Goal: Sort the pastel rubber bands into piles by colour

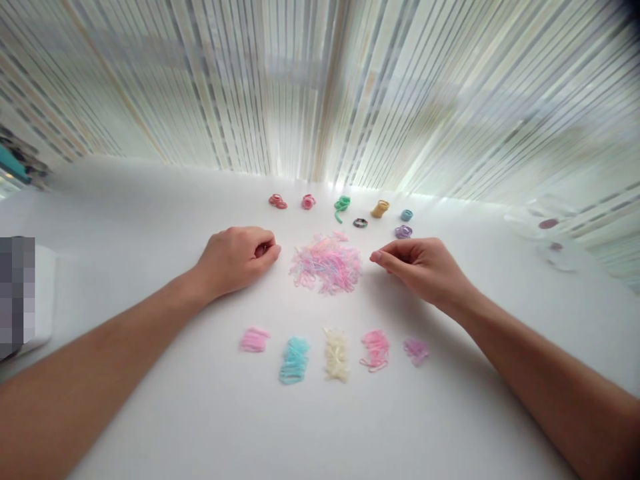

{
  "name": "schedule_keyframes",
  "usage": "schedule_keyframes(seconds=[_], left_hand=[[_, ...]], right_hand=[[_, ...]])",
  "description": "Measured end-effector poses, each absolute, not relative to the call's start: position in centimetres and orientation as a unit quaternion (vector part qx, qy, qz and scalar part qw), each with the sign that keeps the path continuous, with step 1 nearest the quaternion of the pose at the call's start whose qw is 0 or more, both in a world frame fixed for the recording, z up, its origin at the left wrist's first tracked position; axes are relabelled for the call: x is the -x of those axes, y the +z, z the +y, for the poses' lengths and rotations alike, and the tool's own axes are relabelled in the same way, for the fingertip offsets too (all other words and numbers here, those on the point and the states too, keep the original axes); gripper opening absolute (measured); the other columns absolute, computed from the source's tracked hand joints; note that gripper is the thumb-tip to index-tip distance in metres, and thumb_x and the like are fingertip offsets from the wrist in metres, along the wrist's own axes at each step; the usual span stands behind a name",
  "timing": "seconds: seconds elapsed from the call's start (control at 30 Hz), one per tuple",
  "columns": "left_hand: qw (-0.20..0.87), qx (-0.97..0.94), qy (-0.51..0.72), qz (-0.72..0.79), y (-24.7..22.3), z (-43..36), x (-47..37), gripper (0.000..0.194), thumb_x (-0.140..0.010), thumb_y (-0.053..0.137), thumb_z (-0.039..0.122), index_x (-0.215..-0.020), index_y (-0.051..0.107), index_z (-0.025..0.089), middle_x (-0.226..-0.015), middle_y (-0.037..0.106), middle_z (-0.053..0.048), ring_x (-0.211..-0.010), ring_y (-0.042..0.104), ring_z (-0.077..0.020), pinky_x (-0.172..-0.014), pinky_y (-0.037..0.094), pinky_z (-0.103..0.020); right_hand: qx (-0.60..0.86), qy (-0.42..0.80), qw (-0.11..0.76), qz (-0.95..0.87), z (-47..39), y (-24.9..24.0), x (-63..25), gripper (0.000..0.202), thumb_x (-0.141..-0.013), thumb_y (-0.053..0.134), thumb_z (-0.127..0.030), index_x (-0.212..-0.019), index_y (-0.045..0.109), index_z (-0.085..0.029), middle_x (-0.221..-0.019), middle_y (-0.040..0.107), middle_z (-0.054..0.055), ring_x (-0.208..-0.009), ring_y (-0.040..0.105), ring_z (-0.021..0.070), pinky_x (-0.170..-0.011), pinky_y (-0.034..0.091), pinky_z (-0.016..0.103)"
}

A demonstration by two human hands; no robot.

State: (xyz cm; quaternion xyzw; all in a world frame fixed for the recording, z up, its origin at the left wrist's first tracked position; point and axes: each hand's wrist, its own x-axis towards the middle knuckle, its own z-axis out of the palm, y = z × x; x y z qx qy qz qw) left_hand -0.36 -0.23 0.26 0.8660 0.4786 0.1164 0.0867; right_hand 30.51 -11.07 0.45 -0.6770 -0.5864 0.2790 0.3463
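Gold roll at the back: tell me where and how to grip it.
Pinch the gold roll around its sides, midway, with the right hand, which is nearer, coming from above. It looks like a tube with its open end up, so the sides should offer most to hold; the ring lies close at its near left, an awkward side.

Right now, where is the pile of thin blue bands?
In the head view, the pile of thin blue bands lies left of centre in the near row, between the pale pink band pile and the cream band pile.
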Motion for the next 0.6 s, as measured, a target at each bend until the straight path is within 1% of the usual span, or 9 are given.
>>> schedule_keyframes(seconds=[0.17,0.3,0.43,0.53,0.6], left_hand=[[0.087,-0.865,0.115,0.481,0.2,-0.2,0.4,0.032,-0.094,0.048,0.047,-0.075,0.057,0.023,-0.077,0.068,-0.002,-0.073,0.056,-0.0187,-0.067,0.032,-0.033],[0.083,-0.867,0.114,0.478,0.1,0.0,0.5,0.033,-0.095,0.047,0.047,-0.076,0.058,0.022,-0.077,0.067,-0.002,-0.072,0.055,-0.0180,-0.067,0.031,-0.032],[0.077,-0.864,0.107,0.486,0.0,0.1,0.4,0.033,-0.095,0.047,0.047,-0.077,0.059,0.022,-0.077,0.066,-0.001,-0.072,0.054,-0.0172,-0.067,0.031,-0.032],[0.078,-0.861,0.102,0.492,0.0,0.2,0.4,0.034,-0.094,0.046,0.047,-0.076,0.060,0.022,-0.077,0.066,-0.001,-0.073,0.055,-0.0175,-0.067,0.031,-0.032],[0.077,-0.860,0.100,0.494,0.1,0.2,0.4,0.034,-0.094,0.046,0.048,-0.077,0.060,0.022,-0.077,0.066,-0.001,-0.073,0.056,-0.0179,-0.067,0.031,-0.032]], right_hand=[[0.670,0.250,0.328,-0.618,-11.1,0.0,-30.6,0.035,-0.090,0.071,-0.046,-0.085,0.082,-0.013,-0.066,0.065,0.002,-0.059,0.048,0.0120,-0.054,0.034,0.028],[0.670,0.228,0.347,-0.615,-10.7,-0.4,-31.0,0.032,-0.088,0.071,-0.042,-0.086,0.082,-0.012,-0.070,0.070,0.005,-0.061,0.052,0.0128,-0.056,0.036,0.028],[0.646,0.242,0.365,-0.626,-10.5,-1.2,-31.3,0.029,-0.083,0.073,-0.041,-0.085,0.083,-0.013,-0.066,0.068,0.004,-0.059,0.050,0.0126,-0.054,0.037,0.027],[0.630,0.260,0.351,-0.642,-10.6,-1.5,-31.1,0.027,-0.082,0.075,-0.041,-0.084,0.082,-0.015,-0.063,0.064,0.002,-0.058,0.049,0.0121,-0.053,0.038,0.027],[0.628,0.263,0.338,-0.649,-10.8,-1.5,-30.9,0.026,-0.081,0.077,-0.040,-0.084,0.081,-0.015,-0.063,0.064,0.001,-0.058,0.050,0.0121,-0.053,0.039,0.026]])
